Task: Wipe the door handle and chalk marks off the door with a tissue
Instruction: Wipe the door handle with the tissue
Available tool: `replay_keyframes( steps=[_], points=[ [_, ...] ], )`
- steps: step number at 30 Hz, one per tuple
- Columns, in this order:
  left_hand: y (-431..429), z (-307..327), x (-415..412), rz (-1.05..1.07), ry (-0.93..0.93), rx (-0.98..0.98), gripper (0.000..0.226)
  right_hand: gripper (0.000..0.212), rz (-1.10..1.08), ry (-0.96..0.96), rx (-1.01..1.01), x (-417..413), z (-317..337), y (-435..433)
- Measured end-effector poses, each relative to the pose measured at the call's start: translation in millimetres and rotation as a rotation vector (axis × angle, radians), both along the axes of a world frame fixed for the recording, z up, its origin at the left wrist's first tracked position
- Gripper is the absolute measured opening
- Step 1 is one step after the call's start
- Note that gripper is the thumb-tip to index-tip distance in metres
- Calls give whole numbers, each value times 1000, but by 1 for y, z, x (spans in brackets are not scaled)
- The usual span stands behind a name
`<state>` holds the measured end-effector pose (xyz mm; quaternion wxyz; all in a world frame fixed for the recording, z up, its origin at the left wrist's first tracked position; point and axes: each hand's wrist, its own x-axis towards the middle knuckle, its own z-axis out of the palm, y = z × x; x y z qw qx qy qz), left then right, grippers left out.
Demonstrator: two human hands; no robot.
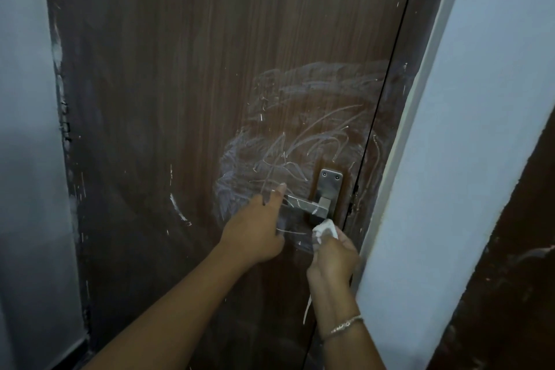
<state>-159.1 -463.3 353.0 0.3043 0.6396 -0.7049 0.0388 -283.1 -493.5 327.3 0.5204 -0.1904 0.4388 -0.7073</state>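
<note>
A brown wooden door [195, 84] fills the view. White chalk marks [303, 129] are scribbled and smeared over its right half, above and around a steel lever door handle [303, 204] on a steel plate [330, 183]. My left hand [255, 228] rests on the free end of the lever, its index finger pointing up against the door. My right hand [333, 255] is closed around a crumpled white tissue [326, 228], which is pressed just under the handle's hub.
A white wall corner [450, 159] juts out close on the right, touching my right wrist's side. The dark door frame [399, 99] runs beside it. A pale wall [27, 129] borders the door on the left.
</note>
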Motion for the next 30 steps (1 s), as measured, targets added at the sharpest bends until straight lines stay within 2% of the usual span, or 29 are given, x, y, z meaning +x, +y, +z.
replay_keyframes(
  steps=[1, 3, 7, 13, 19, 23, 30],
  points=[
    [1, 0, 1, -2, -9, 5, 89, 24, 44, -149, -1, 2, 3, -2],
    [1, 0, 2, 2, -29, 19, 89, 23, 100, -322, -33, 3, 13, -4],
    [0, 1, 7, 14, -49, 50, 92, 20, 200, -491, -42, 2, 21, -5],
    [-4, -3, 10, 40, -62, 40, 95, 17, 265, -434, -48, -7, 13, -5],
    [-4, -1, 8, 51, -45, 30, 95, 27, 274, -465, -31, -4, 20, -12],
    [-2, -2, 8, 55, -51, 25, 94, 24, 302, -446, -29, -6, 10, -5],
    [0, -1, 7, 40, -20, 48, 94, 34, 294, -472, -33, -2, 18, -11]
  ],
)
